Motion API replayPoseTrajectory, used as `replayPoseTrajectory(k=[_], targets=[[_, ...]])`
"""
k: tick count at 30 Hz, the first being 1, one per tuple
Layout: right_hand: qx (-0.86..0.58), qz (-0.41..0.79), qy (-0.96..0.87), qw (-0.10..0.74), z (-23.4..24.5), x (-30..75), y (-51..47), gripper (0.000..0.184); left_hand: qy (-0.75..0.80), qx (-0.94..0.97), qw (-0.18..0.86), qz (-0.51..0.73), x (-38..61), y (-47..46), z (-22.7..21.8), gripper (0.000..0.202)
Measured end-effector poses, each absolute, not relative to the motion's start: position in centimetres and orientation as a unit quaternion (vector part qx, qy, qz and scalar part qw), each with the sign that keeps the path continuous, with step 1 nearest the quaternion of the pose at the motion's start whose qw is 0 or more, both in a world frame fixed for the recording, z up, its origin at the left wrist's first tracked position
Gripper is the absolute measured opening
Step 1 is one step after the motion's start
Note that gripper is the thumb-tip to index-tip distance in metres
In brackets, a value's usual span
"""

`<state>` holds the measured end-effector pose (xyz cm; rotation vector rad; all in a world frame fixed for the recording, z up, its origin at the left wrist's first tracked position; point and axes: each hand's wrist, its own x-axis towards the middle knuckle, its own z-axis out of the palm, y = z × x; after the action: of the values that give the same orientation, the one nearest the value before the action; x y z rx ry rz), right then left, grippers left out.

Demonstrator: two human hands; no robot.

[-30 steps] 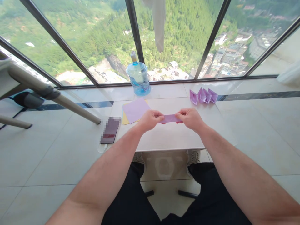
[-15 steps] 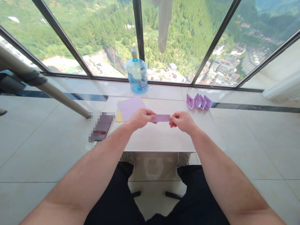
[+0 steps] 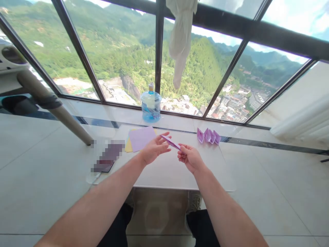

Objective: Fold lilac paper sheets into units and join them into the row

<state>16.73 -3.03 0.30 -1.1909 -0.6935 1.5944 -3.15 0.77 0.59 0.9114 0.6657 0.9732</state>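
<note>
1. Fingers (image 3: 166, 144) of left hand (image 3: 153, 152) are spreading wide, thumb pointing up. Far end of purple strip (image 3: 171, 142) is resting between thumb and fingertips and touching them, with no tight grip showing.
2. Right hand (image 3: 190, 160) is sitting just right of left hand, fingers (image 3: 182, 155) curling in narrow and pinching near end of strip.
3. Strip is hanging in air above table (image 3: 164, 175) and tilting, far end higher by left thumb, near end lower in right pinch. It is looking flat and narrow; fold detail is too small to tell.
4. Both hands are hovering over middle of table, apart from its top.
5. Far left, thick pole (image 3: 55, 104) is slanting down to floor near table's back left corner.
6. Phone (image 3: 108, 159) is lying flat at table's left edge, screen blurred. Cannot tell if it is on table or floor.
7. Sheets (image 3: 140, 137) are lying at table's back left between phone and left hand, purple one covering yellow one.
8. Jug (image 3: 150, 107) is standing upright on sill behind table, close to window.
9. Cloth (image 3: 181, 37) is hanging from window frame, above jug and slightly right.
10. Folded pieces (image 3: 208, 136), purple, are standing in a row at table's back right, touching each other, apart from right hand.
11. White curtain (image 3: 300, 120) is showing at far right.
</note>
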Motion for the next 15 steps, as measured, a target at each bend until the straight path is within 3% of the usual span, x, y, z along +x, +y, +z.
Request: replayPoseTrajectory(k=[3, 7, 10, 15], targets=[[-0.514, 0.656, -0.323, 0.449, 0.2, 16.2, -3.1, 0.033, 0.353, 0.374, 0.705, 0.488, -1.6, 0.5, 0.3, 0.049], [-0.589, 0.498, -0.439, 0.460, -0.2, 16.1, -3.2, 0.036, 0.412, 0.354, 0.684, 0.487, -0.9, 0.5, 0.6, 0.049], [-0.552, 0.376, -0.547, 0.505, -0.4, 16.1, -3.4, 0.025, 0.465, 0.374, 0.661, 0.454, -1.0, 0.3, 0.7, 0.053], [-0.533, 0.306, -0.636, 0.468, -0.5, 15.7, -3.6, 0.016, 0.483, 0.418, 0.645, 0.419, -0.9, 0.1, 0.4, 0.051]])
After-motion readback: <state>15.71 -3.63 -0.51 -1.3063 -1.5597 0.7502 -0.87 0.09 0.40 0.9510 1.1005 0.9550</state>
